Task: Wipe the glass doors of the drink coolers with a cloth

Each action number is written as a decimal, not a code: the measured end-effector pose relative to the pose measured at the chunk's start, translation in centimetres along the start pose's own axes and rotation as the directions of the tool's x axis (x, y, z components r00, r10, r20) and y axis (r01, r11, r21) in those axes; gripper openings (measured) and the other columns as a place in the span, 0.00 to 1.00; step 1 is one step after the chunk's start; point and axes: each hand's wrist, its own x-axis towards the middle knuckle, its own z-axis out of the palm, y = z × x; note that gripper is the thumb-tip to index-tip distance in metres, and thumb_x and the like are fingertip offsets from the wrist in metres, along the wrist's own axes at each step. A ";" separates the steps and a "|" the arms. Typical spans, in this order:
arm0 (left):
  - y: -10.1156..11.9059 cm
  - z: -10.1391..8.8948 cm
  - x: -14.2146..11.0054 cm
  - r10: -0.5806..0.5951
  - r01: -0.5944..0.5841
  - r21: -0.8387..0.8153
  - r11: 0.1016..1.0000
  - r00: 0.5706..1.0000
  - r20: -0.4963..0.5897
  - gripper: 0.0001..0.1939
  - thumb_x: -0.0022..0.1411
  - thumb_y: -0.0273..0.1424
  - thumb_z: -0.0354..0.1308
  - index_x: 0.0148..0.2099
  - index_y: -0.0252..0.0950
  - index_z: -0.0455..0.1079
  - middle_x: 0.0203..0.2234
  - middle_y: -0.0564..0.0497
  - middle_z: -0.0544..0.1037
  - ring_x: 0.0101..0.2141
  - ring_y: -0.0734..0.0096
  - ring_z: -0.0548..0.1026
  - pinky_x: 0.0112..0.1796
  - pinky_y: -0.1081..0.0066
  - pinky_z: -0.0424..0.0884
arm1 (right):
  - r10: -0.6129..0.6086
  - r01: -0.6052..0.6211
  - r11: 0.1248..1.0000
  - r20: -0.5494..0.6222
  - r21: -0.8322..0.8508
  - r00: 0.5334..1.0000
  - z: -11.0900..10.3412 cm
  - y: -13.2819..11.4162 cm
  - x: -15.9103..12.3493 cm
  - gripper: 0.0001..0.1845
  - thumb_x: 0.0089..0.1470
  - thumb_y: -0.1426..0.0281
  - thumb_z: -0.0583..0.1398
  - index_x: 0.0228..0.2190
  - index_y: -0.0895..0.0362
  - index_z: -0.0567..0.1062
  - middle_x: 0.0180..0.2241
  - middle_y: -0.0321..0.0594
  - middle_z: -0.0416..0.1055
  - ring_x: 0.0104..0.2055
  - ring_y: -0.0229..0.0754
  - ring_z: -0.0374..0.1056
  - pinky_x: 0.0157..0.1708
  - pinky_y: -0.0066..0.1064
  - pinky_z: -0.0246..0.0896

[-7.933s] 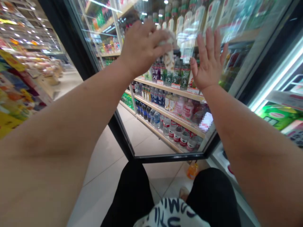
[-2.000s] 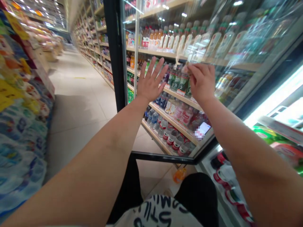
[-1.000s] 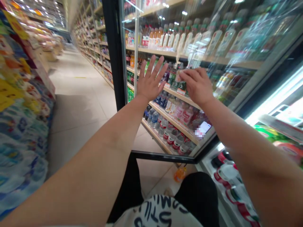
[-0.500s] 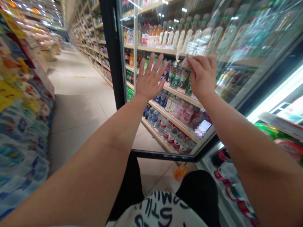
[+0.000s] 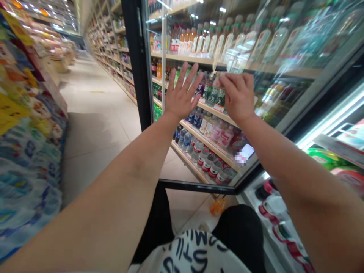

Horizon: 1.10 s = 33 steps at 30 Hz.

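My left hand (image 5: 182,94) lies flat on the glass door (image 5: 182,172), fingers spread, with nothing in it. To its right, my right hand (image 5: 239,94) is closed, its fingertips bunched together at the glass. What it pinches, if anything, is too small and hidden to name; a pale pinkish patch beside the fingertips may be their reflection. The door has a black frame (image 5: 139,76) and stands swung open in front of me. Through the glass show shelves of bottled drinks, with dark green bottles (image 5: 213,94) behind my hands.
At the right is the lit cooler's inside, with packed bottles (image 5: 275,208) low down. An orange bottle (image 5: 217,207) is on the floor near my knees. Stacked packs of goods (image 5: 28,170) line the left side, beside a tiled aisle (image 5: 85,129). A lit phone screen (image 5: 245,153) shows at the glass.
My right hand has slid left and slightly down along the glass, closer to my left hand. The left hand stays spread in nearly the same place.
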 end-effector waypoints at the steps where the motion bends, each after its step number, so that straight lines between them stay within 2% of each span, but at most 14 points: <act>1: 0.0 -0.1 0.0 -0.003 0.003 -0.009 1.000 1.000 0.008 0.36 0.71 0.40 0.45 0.76 0.48 0.41 0.70 0.68 0.30 0.69 0.73 0.23 0.67 0.61 0.15 | -0.045 0.045 0.999 0.032 0.008 0.998 0.0 -0.2 -0.1 0.24 0.72 0.65 0.44 0.59 0.51 0.72 0.58 0.40 0.69 0.54 0.53 0.61 0.59 0.50 0.58; 3: 0.1 -0.3 0.0 -0.008 0.008 -0.020 1.000 1.000 0.018 0.35 0.71 0.39 0.44 0.76 0.47 0.42 0.70 0.67 0.30 0.69 0.72 0.24 0.68 0.61 0.16 | -0.081 0.080 0.997 0.065 0.019 0.995 -0.3 -0.1 0.1 0.24 0.72 0.64 0.44 0.59 0.51 0.72 0.58 0.39 0.70 0.54 0.53 0.62 0.58 0.50 0.59; 4: 0.2 -0.4 0.0 -0.011 0.011 -0.023 1.000 1.000 0.022 0.35 0.70 0.39 0.44 0.76 0.46 0.42 0.70 0.66 0.30 0.69 0.72 0.24 0.68 0.61 0.16 | -0.057 0.056 0.998 0.054 0.019 0.997 -0.6 0.2 0.3 0.24 0.72 0.65 0.44 0.59 0.50 0.72 0.58 0.41 0.70 0.55 0.54 0.61 0.58 0.51 0.58; 7: 0.2 -0.4 0.1 -0.024 0.024 -0.015 1.000 0.999 0.024 0.36 0.70 0.40 0.46 0.76 0.47 0.42 0.70 0.68 0.30 0.69 0.73 0.24 0.67 0.63 0.15 | 0.106 -0.105 0.994 -0.036 0.013 0.994 -1.3 1.0 0.9 0.24 0.71 0.69 0.45 0.61 0.53 0.70 0.58 0.47 0.68 0.58 0.56 0.57 0.60 0.53 0.54; 9: 0.1 -0.3 0.1 -0.017 0.017 -0.010 1.000 1.000 0.021 0.36 0.71 0.40 0.46 0.76 0.47 0.42 0.70 0.68 0.31 0.69 0.73 0.23 0.67 0.62 0.15 | 0.170 -0.170 0.985 -0.067 0.009 0.983 -1.4 1.2 0.7 0.24 0.70 0.71 0.46 0.60 0.53 0.70 0.59 0.47 0.67 0.59 0.56 0.56 0.61 0.53 0.53; 14: 0.2 -0.3 0.1 -0.008 0.008 -0.031 0.999 1.000 0.011 0.34 0.72 0.42 0.45 0.76 0.46 0.43 0.71 0.67 0.34 0.69 0.74 0.22 0.68 0.60 0.17 | 0.055 -0.055 0.998 0.006 -0.020 0.998 -1.4 1.6 0.1 0.22 0.70 0.70 0.47 0.58 0.52 0.73 0.57 0.42 0.70 0.57 0.54 0.60 0.59 0.51 0.57; 18: 0.1 -0.3 0.0 0.000 0.000 -0.014 1.000 1.000 0.003 0.35 0.72 0.41 0.46 0.76 0.47 0.43 0.72 0.65 0.36 0.69 0.73 0.24 0.68 0.59 0.18 | 0.192 -0.195 0.981 -0.100 -0.025 0.976 -1.8 2.8 0.9 0.23 0.70 0.72 0.47 0.59 0.53 0.72 0.57 0.47 0.69 0.58 0.56 0.58 0.58 0.54 0.56; 20: -0.1 -0.3 -0.2 0.020 -0.020 -0.002 1.000 1.000 0.004 0.34 0.72 0.41 0.46 0.76 0.46 0.44 0.72 0.61 0.37 0.70 0.71 0.25 0.69 0.57 0.20 | 0.242 -0.245 0.969 -0.097 -0.017 0.965 -1.7 3.0 0.8 0.23 0.70 0.72 0.46 0.59 0.53 0.71 0.58 0.47 0.68 0.59 0.56 0.57 0.59 0.55 0.54; 23: -0.1 -0.6 -0.1 0.015 -0.015 -0.008 1.000 1.000 0.000 0.32 0.73 0.42 0.44 0.75 0.46 0.47 0.73 0.60 0.40 0.71 0.70 0.28 0.69 0.55 0.24 | 0.225 -0.226 0.974 -0.049 0.001 0.973 -1.2 3.0 -0.4 0.22 0.70 0.71 0.47 0.59 0.51 0.71 0.59 0.46 0.67 0.60 0.56 0.57 0.61 0.55 0.53; 25: 0.1 -1.3 0.5 -0.015 0.015 -0.017 1.000 1.000 -0.021 0.31 0.73 0.43 0.44 0.74 0.48 0.50 0.72 0.60 0.45 0.72 0.67 0.34 0.70 0.53 0.29 | 0.179 -0.179 0.984 -0.029 0.007 0.983 -0.9 3.0 -1.2 0.22 0.70 0.71 0.47 0.59 0.49 0.71 0.59 0.42 0.67 0.60 0.55 0.58 0.61 0.55 0.54; 28: 1.1 -2.8 2.9 -0.063 0.061 -0.022 0.998 0.993 -0.096 0.31 0.70 0.42 0.45 0.73 0.49 0.55 0.71 0.60 0.53 0.71 0.63 0.42 0.69 0.50 0.38 | 0.114 -0.114 0.993 -0.055 -0.004 0.992 -0.5 3.2 -1.9 0.23 0.70 0.71 0.46 0.58 0.47 0.72 0.58 0.38 0.69 0.59 0.53 0.61 0.61 0.54 0.58; 30: 1.8 -3.8 4.9 -0.064 0.059 -0.040 0.997 0.988 -0.143 0.32 0.69 0.42 0.45 0.73 0.51 0.55 0.71 0.62 0.52 0.71 0.61 0.43 0.69 0.51 0.40 | 0.094 -0.095 0.995 -0.096 -0.007 0.991 -0.3 3.2 -2.2 0.23 0.69 0.71 0.46 0.58 0.48 0.72 0.57 0.38 0.70 0.58 0.53 0.62 0.60 0.53 0.60; 33: 2.6 -4.2 7.4 -0.047 0.029 -0.107 0.994 0.984 -0.170 0.35 0.65 0.39 0.46 0.74 0.52 0.54 0.70 0.68 0.46 0.71 0.61 0.39 0.70 0.52 0.33 | 0.104 -0.103 0.995 -0.131 0.012 0.986 -0.1 3.0 -2.9 0.23 0.70 0.69 0.47 0.58 0.49 0.73 0.57 0.39 0.71 0.58 0.54 0.62 0.60 0.53 0.61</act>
